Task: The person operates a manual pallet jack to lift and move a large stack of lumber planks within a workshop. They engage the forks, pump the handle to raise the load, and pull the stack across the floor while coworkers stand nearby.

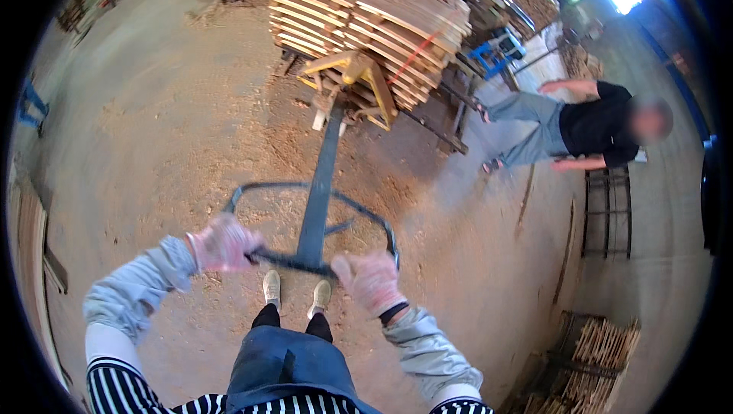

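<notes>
Both my hands wear pale pinkish work gloves and are closed on the dark loop handle (350, 203) of a pallet jack. My left hand (225, 244) wraps round the handle's left corner, and my right hand (369, 283) grips its right corner. From the handle a flat dark drawbar (318, 192) runs away from me to the jack's yellow frame (353, 70). Beyond that frame rise tall stacks of wooden slats (408, 21), some bound with red strapping. Whether the forks sit under the stacks is hidden.
A person (588, 127) in a black top stands at the right, near the stacks. A dark metal rack (608, 211) lies beyond. Bundled sticks (603, 353) fill the lower right; boards (30, 253) lean at the left edge. Sawdust covers the floor (175, 116).
</notes>
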Demonstrator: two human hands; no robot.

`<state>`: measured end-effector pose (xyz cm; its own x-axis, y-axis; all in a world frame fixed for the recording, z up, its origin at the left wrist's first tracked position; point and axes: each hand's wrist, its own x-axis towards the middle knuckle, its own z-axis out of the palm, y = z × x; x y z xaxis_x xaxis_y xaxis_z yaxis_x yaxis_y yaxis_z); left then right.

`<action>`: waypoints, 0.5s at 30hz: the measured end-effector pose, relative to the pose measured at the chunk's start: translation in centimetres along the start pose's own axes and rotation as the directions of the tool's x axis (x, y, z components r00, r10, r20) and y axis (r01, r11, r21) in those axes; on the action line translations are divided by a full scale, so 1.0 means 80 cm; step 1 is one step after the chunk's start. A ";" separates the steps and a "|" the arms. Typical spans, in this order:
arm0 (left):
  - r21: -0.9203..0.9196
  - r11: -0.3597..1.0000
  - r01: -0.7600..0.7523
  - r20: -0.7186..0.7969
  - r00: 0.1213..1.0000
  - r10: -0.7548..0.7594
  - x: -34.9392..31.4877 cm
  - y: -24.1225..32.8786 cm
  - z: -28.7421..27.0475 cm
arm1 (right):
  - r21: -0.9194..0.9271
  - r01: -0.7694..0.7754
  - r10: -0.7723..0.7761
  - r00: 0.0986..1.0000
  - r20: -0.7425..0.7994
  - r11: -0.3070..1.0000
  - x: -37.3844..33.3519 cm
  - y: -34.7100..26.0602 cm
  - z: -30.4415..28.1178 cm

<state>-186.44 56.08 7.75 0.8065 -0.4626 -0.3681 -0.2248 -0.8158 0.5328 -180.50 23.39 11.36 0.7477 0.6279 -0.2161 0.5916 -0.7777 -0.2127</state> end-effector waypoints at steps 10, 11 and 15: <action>0.364 0.930 -0.057 -0.133 0.985 0.112 0.012 -0.052 0.311 | -0.024 -0.145 0.146 0.979 0.143 0.989 -0.073 0.015 0.221; 0.199 0.978 0.062 -0.046 0.997 -0.054 0.036 -0.079 0.407 | 0.005 -0.098 0.095 0.974 0.206 0.995 -0.075 0.025 0.262; -0.063 0.954 0.293 0.277 0.924 -0.265 0.071 -0.035 0.387 | 0.010 -0.077 0.061 0.852 0.520 0.997 -0.079 0.071 0.351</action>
<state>-198.14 44.99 -19.41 0.6532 -0.3068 -0.6923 0.0565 -0.8920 0.4486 -190.33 15.92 -15.25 0.5159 0.5040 -0.6927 0.5289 -0.8235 -0.2052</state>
